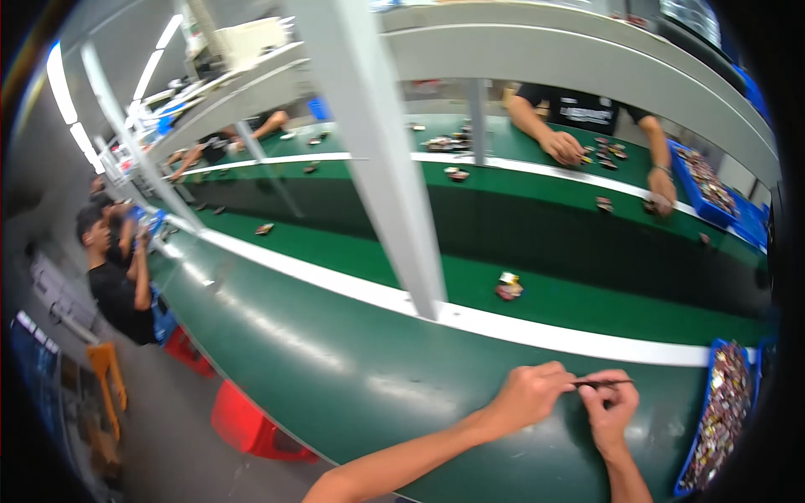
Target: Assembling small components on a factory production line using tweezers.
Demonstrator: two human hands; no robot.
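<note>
Over the green tabletop, my left hand and my right hand face each other, fingers pinched. Between them runs a thin dark strip-like piece, lying almost level. One end meets my left fingertips; my right thumb and fingers grip it farther along, and its other end sticks out to the right. Its exact kind is too small to make out. To the right of my hands stands a long blue tray heaped with small mixed brown, silver and yellow parts.
Beyond a white rail runs a green and dark conveyor belt carrying small part clusters, one fairly close. A white post rises ahead. Across the belt a person's hands handle parts beside another blue bin. Red stools stand at left.
</note>
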